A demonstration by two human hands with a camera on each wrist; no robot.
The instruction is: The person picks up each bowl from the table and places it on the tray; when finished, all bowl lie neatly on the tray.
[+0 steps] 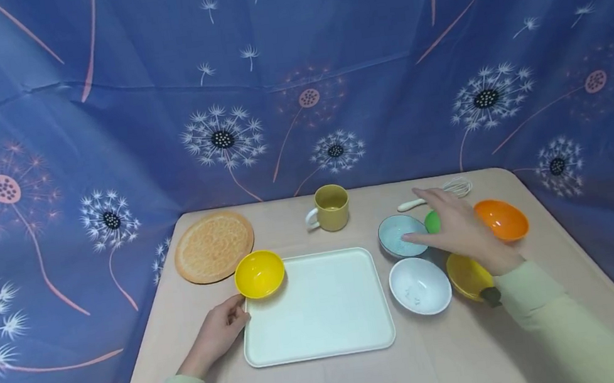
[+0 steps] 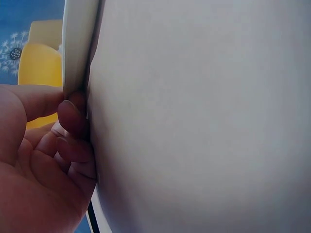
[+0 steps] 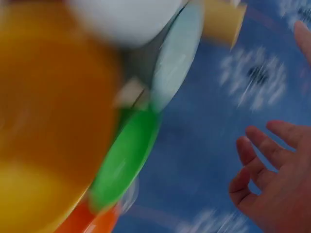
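At the left edge of the white tray (image 1: 317, 317), my left hand (image 1: 220, 329) pinches the rim between thumb and curled fingers (image 2: 73, 116). A yellow bowl (image 1: 259, 274) sits over the tray's far left corner, just beyond that hand. My right hand (image 1: 461, 227) hovers above the bowls on the right, fingers spread and holding nothing. Beneath and around it are a light blue bowl (image 1: 394, 236), a green bowl (image 1: 432, 222) partly hidden by the hand, an orange bowl (image 1: 502, 220), a second yellow bowl (image 1: 467, 275) and a white bowl (image 1: 420, 286).
A mustard mug (image 1: 333, 207) with a white handle stands behind the tray. At the far left lies a round pizza-like board (image 1: 213, 247). A whisk (image 1: 457, 187) lies behind the right hand. A blue dandelion-print cloth (image 1: 289, 136) hangs at the table's back edge.
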